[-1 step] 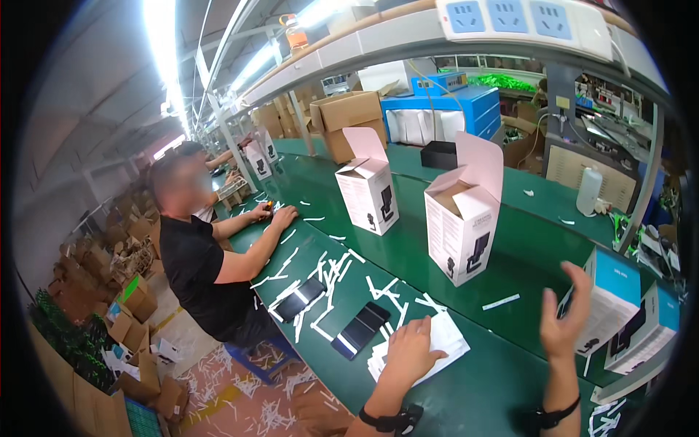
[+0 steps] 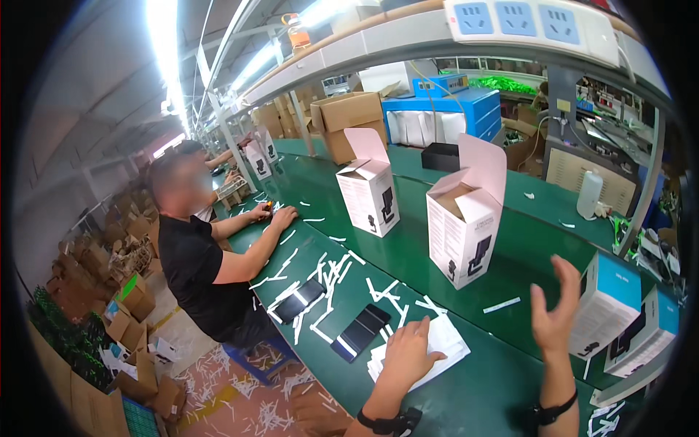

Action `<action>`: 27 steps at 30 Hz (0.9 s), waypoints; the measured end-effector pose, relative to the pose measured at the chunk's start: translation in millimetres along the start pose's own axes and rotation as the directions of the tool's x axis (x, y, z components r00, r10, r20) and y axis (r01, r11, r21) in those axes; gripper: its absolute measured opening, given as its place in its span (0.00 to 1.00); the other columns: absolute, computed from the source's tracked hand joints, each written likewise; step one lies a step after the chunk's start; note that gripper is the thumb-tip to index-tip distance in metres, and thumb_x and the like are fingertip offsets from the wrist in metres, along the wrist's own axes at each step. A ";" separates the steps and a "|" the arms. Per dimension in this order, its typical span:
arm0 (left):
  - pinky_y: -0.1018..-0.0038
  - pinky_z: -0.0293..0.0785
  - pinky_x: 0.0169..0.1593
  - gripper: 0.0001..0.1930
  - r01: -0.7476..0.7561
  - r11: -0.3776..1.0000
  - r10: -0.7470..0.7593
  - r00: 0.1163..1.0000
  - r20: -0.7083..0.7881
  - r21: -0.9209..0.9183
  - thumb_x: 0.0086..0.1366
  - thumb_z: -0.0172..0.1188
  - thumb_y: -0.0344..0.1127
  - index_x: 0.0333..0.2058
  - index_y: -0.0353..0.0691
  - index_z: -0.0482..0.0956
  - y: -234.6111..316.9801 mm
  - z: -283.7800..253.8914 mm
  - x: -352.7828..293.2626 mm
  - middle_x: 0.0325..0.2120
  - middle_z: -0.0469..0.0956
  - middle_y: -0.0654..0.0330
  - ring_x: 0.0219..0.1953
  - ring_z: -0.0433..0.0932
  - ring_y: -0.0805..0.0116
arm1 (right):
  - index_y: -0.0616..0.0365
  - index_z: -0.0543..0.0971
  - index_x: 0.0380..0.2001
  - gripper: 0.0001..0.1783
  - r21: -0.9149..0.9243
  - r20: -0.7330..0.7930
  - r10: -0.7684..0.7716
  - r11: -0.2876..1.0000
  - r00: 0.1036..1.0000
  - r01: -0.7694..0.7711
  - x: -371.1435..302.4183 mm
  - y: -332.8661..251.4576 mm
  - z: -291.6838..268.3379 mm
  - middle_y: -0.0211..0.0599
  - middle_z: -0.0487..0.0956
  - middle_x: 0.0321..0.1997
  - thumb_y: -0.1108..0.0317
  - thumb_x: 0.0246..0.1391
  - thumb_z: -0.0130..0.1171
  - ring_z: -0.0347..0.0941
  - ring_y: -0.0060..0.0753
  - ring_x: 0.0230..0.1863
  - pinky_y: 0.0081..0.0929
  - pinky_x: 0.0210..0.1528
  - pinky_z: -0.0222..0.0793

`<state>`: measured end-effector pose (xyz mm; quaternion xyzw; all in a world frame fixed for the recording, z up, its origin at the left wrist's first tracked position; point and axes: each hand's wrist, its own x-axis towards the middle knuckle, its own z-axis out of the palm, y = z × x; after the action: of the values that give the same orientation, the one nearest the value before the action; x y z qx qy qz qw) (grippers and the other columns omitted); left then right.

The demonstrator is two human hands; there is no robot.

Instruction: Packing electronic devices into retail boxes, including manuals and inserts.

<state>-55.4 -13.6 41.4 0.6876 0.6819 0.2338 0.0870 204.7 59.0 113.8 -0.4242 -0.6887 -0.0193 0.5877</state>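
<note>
My left hand point(image 2: 410, 355) lies on a stack of white sheets or flat packets point(image 2: 449, 348) at the near edge of the green bench, its fingers stretched over the top. In the air to the right, my right hand point(image 2: 555, 309) is raised with thumb and fingers apart, and nothing is in it. Just beyond it stands a white and teal box point(image 2: 609, 291), with a second teal-topped box point(image 2: 652, 331) beside it. Left of the stack lies a black flat pad or case point(image 2: 360, 333) with a pale band across it.
Two open white cartons, a near one point(image 2: 466, 233) and a farther one point(image 2: 367, 193), stand with flaps raised. White paper strips point(image 2: 331, 280) litter the bench around another dark flat piece point(image 2: 300, 300). A seated co-worker point(image 2: 196, 262) works at the left. A power strip point(image 2: 535, 28) hangs overhead.
My right hand has shifted slightly left and up, away from the white and teal box. My left hand stays on the white stack.
</note>
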 end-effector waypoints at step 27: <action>0.67 0.72 0.45 0.16 -0.335 0.784 -0.081 0.781 -0.620 -0.523 0.59 0.66 0.23 0.44 0.32 0.70 1.3 2.4 -0.3 0.39 0.72 0.52 0.41 0.75 0.62 | 0.45 0.34 0.76 0.79 0.633 0.104 0.311 0.712 0.945 -0.304 25.8 105.3 30.6 0.53 0.62 0.66 0.76 0.19 0.69 0.58 0.54 0.70 0.47 0.74 0.49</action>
<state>-53.2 -13.5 39.8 0.5553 0.5090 0.6549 0.0606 245.6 156.9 75.9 -0.3062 -0.5702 0.3128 0.6952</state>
